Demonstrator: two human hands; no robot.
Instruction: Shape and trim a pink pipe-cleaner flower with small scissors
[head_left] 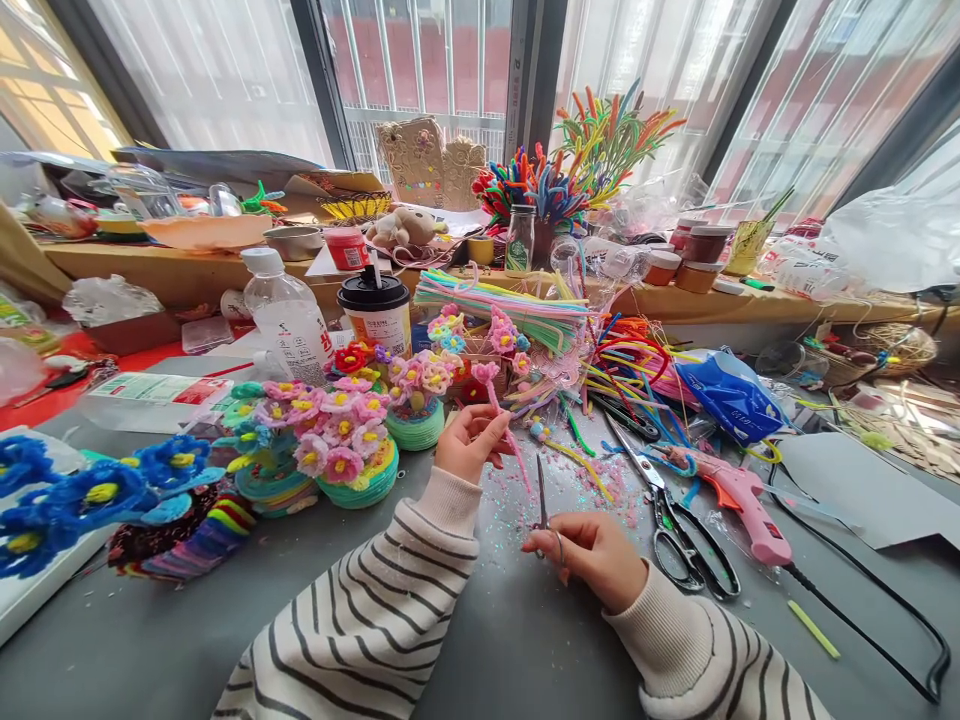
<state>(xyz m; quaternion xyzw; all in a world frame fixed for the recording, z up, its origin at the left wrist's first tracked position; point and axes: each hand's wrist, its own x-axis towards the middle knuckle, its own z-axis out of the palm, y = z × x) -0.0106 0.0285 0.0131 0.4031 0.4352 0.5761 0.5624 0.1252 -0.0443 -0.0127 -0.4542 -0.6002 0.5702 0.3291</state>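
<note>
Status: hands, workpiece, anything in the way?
Left hand: pinching pink stem, flower at its top. Right hand: holding small scissors near stem's lower end. Large scissors, glue gun lie to the right, clear of both hands.

With the clock face centred on the view, the left hand [471,440] is just below the centre, toward six o'clock, pinching a pink fuzzy stem [516,452]; the right hand [592,555], at five, grips small scissors [543,502] whose blades point to twelve; glitter [510,520] is scattered on the grey table [517,660] between and around them; large scissors [657,487] lie at four, a pink glue gun [739,488] just beyond, between three and four; a blue packet [727,395] lies at three; pink flowers [345,430] stand in a pot at eight, blue flowers [101,492] farther out, between eight and nine; a lidded cup [377,315] stands at ten, a clear bottle [289,325] beside it; pastel stems [510,305] lie bundled toward twelve.
</note>
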